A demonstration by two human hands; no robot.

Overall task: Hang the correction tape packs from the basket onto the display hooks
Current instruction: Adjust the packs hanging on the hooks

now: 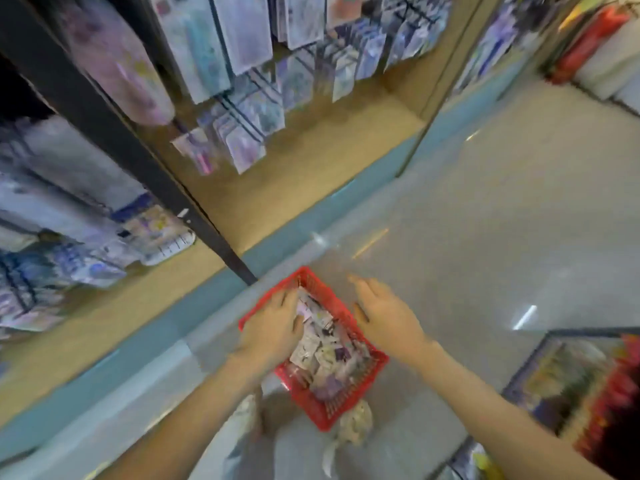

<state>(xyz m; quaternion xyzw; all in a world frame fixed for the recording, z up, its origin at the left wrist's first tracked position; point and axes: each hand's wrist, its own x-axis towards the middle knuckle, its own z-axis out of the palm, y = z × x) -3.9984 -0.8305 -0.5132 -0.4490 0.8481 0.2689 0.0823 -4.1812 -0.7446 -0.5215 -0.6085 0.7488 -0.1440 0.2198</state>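
Observation:
A red plastic basket (372, 367) sits on the floor below me, filled with several correction tape packs (329, 355) in white and purple wrappers. My left hand (273, 327) reaches down into the basket's far left corner, its fingers bent onto the packs; blur hides whether it grips one. My right hand (384, 313) hovers over the basket's right rim with fingers spread and nothing in it. Display hooks (242, 112) with hanging stationery packs fill the wooden-backed rack above.
A black upright post (145, 164) divides the rack, with more hanging packs (69, 216) to its left. A teal plinth (194, 310) runs along the rack's base. Another display (581, 386) stands at the right. The grey floor is open beyond the basket. The whole view is motion-blurred.

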